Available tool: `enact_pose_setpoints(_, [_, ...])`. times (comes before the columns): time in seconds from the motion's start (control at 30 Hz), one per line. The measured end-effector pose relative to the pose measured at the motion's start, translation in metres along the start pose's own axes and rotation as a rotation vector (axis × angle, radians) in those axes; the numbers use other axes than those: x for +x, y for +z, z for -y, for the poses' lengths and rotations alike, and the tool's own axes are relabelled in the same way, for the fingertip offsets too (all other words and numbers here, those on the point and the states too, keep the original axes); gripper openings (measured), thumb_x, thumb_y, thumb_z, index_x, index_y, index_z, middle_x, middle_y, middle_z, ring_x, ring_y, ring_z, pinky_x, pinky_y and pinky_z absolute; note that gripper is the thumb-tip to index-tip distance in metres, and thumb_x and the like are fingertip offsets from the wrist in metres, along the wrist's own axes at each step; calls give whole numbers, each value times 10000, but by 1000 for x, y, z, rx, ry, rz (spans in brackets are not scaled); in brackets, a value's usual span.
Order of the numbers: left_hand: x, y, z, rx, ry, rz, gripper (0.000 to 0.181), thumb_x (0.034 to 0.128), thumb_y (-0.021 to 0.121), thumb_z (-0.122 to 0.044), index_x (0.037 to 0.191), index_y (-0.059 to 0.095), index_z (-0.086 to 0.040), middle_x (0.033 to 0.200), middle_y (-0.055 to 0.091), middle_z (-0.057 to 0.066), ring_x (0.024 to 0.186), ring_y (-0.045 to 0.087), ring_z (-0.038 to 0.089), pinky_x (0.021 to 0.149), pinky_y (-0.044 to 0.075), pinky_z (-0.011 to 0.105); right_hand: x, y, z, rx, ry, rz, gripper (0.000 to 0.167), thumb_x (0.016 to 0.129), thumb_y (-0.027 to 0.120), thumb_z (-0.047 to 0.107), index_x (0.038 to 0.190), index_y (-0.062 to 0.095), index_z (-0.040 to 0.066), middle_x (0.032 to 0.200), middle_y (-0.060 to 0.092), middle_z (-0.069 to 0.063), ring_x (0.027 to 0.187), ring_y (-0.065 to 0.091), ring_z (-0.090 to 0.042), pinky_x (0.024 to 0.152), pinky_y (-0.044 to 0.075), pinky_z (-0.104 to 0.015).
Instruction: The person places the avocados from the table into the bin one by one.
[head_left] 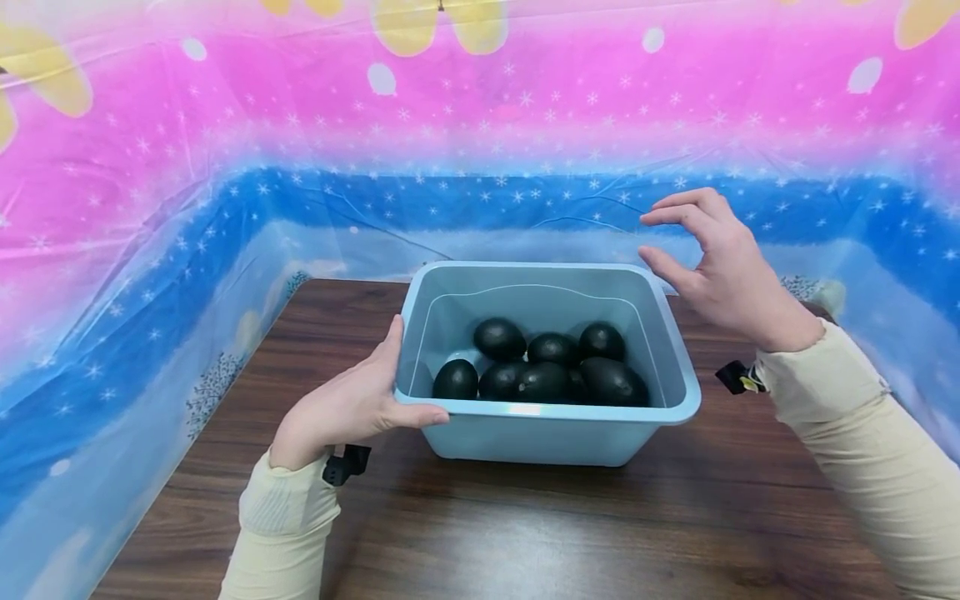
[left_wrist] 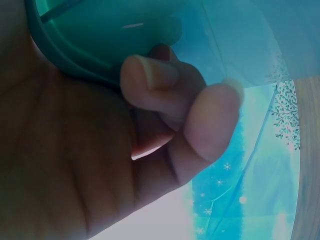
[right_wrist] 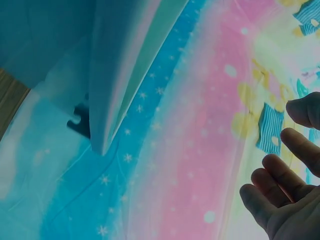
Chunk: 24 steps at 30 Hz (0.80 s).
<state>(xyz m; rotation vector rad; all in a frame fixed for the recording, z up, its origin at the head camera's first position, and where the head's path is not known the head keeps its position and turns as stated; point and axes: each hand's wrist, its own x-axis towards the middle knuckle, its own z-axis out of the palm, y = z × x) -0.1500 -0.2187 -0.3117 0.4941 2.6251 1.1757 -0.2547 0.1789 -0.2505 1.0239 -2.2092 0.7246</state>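
A light blue plastic bin (head_left: pixel 525 437) stands on the table with several dark, glossy avocados (head_left: pixel 546 383) inside, lying at the bottom close together. My left hand (head_left: pixel 352 408) grips the bin at its left front corner, the thumb lying along the front rim. In the left wrist view, curled fingers (left_wrist: pixel 212 122) sit beneath the bin's rim. Raised beyond the bin's right back corner, my right hand (head_left: pixel 723 271) holds nothing, its thumb and fingers spread apart. The right wrist view shows those fingers (right_wrist: pixel 282 177) relaxed, off to the side of the bin's wall (right_wrist: pixel 112 65).
The dark wooden table (head_left: pixel 525 533) extends in front of the bin and to both sides. A pink and blue patterned cloth (head_left: pixel 510 133) hangs around its back and sides. Dark wrist cameras (head_left: pixel 347 465) are strapped to both wrists.
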Motion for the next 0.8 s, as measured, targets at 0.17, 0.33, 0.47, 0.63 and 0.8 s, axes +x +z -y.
enact_pose_setpoints(0.17, [0, 0, 2, 11, -3, 1, 1254, 781, 774, -517, 1527, -197, -246, 1584, 148, 98, 1378, 324, 270, 1015, 365, 513, -4, -5, -3, -18, 17, 7, 355, 851, 740, 64, 1188, 644, 5, 1255, 533, -137, 1187, 471, -294, 860, 389, -449])
enact_pose_setpoints(0.33, [2, 0, 3, -3, 18, -3, 1234, 783, 784, -490, 1525, -182, -293, 1568, 176, 64, 1356, 343, 235, 1008, 371, 498, -9, -8, -6, -27, 33, 13, 356, 853, 737, 67, 1190, 645, 2, 1254, 535, -148, 1180, 477, -311, 873, 399, -492])
enact_pose_setpoints(0.47, [6, 1, 3, -38, 52, 5, 1206, 784, 797, -454, 1519, -152, -341, 1539, 214, 42, 1334, 359, 218, 1005, 372, 497, -15, -12, -8, -40, 57, 19, 360, 850, 740, 66, 1191, 642, 0, 1259, 532, -154, 1187, 468, -322, 890, 393, -522])
enact_pose_setpoints(0.63, [5, 2, 4, -40, 45, 13, 1206, 789, 789, -464, 1528, -150, -308, 1553, 198, 52, 1345, 350, 225, 1011, 367, 507, -27, -16, -14, -44, 143, 89, 382, 919, 682, 156, 1263, 602, 9, 1336, 485, -167, 1247, 415, -359, 935, 352, -576])
enact_pose_setpoints(0.8, [4, 1, 6, -45, 36, 14, 1206, 789, 792, -456, 1530, -145, -288, 1545, 202, 48, 1343, 348, 237, 1014, 360, 509, -52, -22, -27, -76, 275, 224, 518, 1026, 497, 302, 1442, 426, 1, 1498, 315, -241, 1390, 230, -434, 1078, 175, -627])
